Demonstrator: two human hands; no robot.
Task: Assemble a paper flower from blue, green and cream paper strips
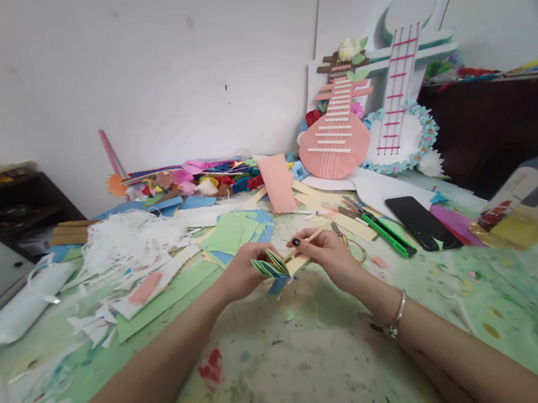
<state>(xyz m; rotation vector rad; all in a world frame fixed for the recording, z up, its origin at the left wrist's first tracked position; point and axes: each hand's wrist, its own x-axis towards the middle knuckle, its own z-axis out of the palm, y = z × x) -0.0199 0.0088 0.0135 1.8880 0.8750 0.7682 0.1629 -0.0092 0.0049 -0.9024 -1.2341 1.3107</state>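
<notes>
My left hand (243,271) is closed around a folded, fan-like paper piece (273,267) in green, blue and yellow, held just above the paint-stained table (293,359). My right hand (326,251) pinches a thin wooden stick (305,241) whose tip reaches into the folds of the paper piece. Both hands meet at the table's middle. A silver bracelet (397,317) sits on my right wrist.
Green and blue paper sheets (233,232) and white scraps (128,239) lie behind and to the left. A black phone (421,222), a green utility knife (386,234) and scissors lie to the right. Paper instrument models (339,130) lean on the wall; a pink card (277,183) stands nearby.
</notes>
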